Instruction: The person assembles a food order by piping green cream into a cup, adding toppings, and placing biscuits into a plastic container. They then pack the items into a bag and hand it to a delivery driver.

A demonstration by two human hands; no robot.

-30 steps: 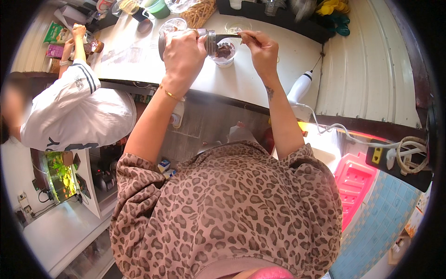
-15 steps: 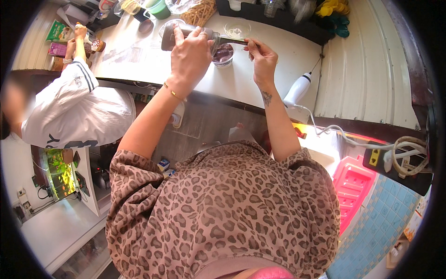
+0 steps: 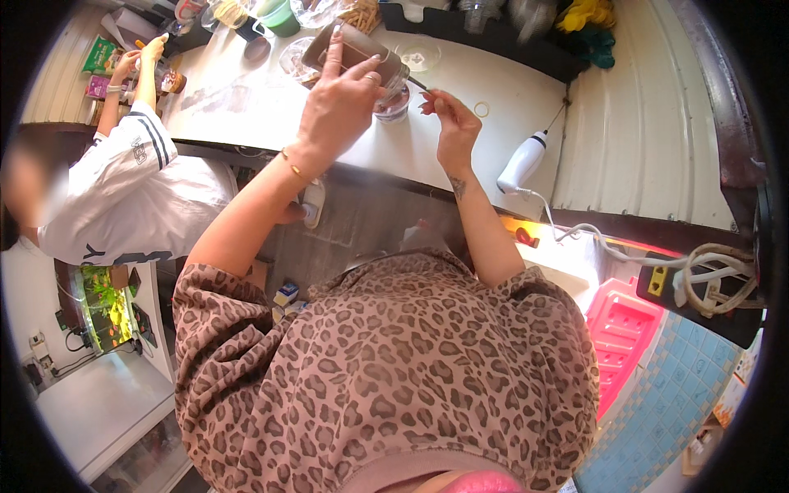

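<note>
Here at the top centre of the frame we have the brown jar tipped over, its long axis slanting from upper left to lower right, its mouth aimed down-right above the clear cup. Our left hand is curled around the jar's side, fingers spread along it, the forearm angling up and to the right; our right hand, wrist bent leftward, pinches the thin dark handle at the jar's mouth between nearly closed fingertips.
</note>
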